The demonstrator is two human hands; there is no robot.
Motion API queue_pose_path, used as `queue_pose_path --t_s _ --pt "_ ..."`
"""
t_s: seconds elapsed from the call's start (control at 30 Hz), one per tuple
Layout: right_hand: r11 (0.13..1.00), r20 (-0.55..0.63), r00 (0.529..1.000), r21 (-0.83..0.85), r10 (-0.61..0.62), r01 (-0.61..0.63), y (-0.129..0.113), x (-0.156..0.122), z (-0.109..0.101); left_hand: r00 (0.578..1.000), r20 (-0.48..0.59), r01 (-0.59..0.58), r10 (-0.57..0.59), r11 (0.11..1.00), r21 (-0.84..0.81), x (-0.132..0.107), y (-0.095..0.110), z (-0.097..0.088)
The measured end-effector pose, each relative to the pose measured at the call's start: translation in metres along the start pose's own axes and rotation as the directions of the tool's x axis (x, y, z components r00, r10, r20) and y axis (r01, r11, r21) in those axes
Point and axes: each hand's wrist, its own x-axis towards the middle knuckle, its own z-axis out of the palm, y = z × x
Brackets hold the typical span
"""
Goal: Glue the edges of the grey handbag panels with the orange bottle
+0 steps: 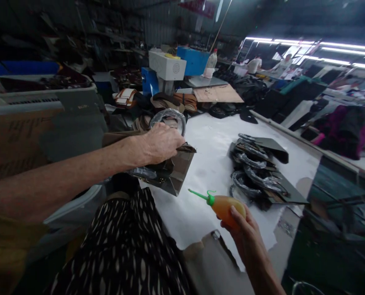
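Note:
My right hand (243, 224) is wrapped round a squeeze bottle (224, 205) of amber liquid, probably glue. Its thin green nozzle points left, just short of the dark handbag (185, 166) that my left hand (164, 142) grips by its upper edge. A plastic-wrapped handle (181, 119) loops up behind those fingers. The bag's shiny brown-grey panel faces the bottle and hangs over the table's left edge; the nozzle tip is apart from it. The fingertips of my left hand are partly hidden.
On the white-covered table (207, 139), a row of similar bags (253, 168) with wrapped handles lies at right. A white machine box (167, 65), a clear bottle (211, 61) and a cardboard sheet (217, 94) stand behind. At left is a filled crate (41, 92). People work far off.

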Motion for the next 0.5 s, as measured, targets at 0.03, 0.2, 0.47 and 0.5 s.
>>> queue_pose_path --t_s 0.03,0.2,0.47,0.5 --pt "1.000 -0.011 1.000 -0.001 -0.018 0.018 0.000 0.004 0.001 1.000 -0.029 0.010 -0.010 1.000 0.002 0.000 0.006 0.005" --pt "0.990 -0.030 0.993 -0.093 -0.110 0.107 0.005 0.021 0.005 0.994 -0.113 -0.006 0.000 0.999 -0.053 -0.008 0.041 0.032" --pt "0.936 0.004 0.963 -0.232 -0.270 0.264 0.024 0.055 0.021 0.999 -0.046 0.012 -0.018 0.994 -0.112 -0.008 0.046 0.052" --pt "0.929 -0.001 0.958 -0.247 -0.286 0.277 0.027 0.060 0.023 0.999 -0.039 0.012 -0.016 0.994 -0.110 -0.007 0.045 0.053"
